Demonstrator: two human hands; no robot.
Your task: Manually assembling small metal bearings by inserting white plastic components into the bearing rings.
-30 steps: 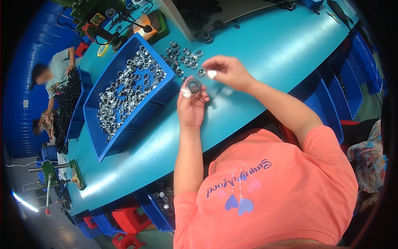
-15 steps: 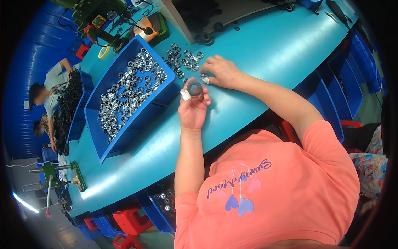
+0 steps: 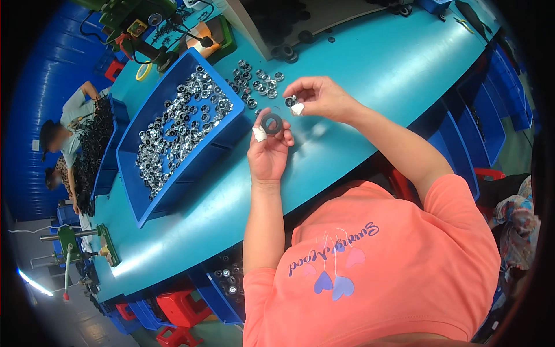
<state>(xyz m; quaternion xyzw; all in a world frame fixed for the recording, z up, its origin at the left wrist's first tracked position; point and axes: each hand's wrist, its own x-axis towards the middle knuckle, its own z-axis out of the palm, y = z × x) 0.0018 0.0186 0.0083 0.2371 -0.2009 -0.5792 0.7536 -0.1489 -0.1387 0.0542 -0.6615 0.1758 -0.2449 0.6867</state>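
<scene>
My left hand (image 3: 269,156) is closed on a dark grey ring (image 3: 271,124) with a round hole, held up on the fingertips above the table. A white wrap (image 3: 259,134) covers the tip of one of its digits. My right hand (image 3: 327,99) pinches a small shiny round metal part (image 3: 291,102) with a dark centre, just to the right of the ring and apart from it. Another white wrap (image 3: 298,109) is on the thumb of that hand. Similar shiny parts (image 3: 263,84) lie loose on the table just beyond my hands.
A blue bin (image 3: 130,179) full of shiny parts stands left on the turquoise table (image 3: 370,63). Behind are a green machine (image 3: 124,23), yellow tape (image 3: 143,72), and an open box (image 3: 250,29) holding dark pieces. Another person (image 3: 72,124) is at far left, by a bin of black parts.
My right hand has lifted off the table and moved slightly right, with a shiny metal part now in its pinch. My left hand and the ring have stayed nearly still.
</scene>
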